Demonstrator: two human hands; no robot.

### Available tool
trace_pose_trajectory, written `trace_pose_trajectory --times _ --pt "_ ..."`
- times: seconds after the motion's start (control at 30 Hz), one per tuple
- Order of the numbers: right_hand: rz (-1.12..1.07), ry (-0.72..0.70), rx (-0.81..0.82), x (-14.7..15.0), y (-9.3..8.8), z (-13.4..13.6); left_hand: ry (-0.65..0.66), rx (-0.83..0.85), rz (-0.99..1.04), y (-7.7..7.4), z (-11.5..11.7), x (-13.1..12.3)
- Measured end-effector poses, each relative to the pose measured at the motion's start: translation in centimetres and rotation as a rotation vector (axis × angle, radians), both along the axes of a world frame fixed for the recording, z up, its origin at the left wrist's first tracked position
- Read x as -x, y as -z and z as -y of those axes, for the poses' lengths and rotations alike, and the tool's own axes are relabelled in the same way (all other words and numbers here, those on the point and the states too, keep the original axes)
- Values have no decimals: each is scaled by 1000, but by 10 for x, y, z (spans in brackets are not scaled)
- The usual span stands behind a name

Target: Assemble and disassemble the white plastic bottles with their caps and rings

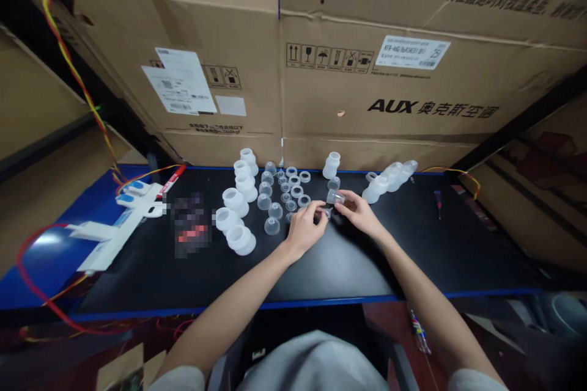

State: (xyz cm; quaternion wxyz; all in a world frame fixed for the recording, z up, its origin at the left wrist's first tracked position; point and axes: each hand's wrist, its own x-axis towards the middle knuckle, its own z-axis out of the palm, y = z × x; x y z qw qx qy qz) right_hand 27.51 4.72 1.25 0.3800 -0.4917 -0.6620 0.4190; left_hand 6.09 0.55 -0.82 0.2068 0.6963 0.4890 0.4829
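L hand (306,224) pinched a small clear part (327,214) while R hand (359,211) held a clear cup (335,197), so a light, level grip prob. suited both best.

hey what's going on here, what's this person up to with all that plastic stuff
A person sits at a dark tabletop, handling clear plastic parts. The right hand holds a clear cup-shaped piece; the left hand, close beside it, pinches a small clear piece, partly hidden by the fingers. Left of the hands stand whitish bottles, clear domes and rings. More bottles sit to the right.
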Motion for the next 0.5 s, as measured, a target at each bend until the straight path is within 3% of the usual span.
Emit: trace_pose_trajectory --times 0.13,0.27,0.4,0.5 --pt "461 -59 -188 -3 -9 -4 35 -100 -13 -3 2 2" --pt "715 -117 -216 2 -27 -8 104 -137 -8 -1 2 4" --pt "768 -140 -268 2 -63 -18 135 -138 4 -1 2 4" --pt "892 -10 -361 -2 -95 -41 130 -122 1 -1 2 3"
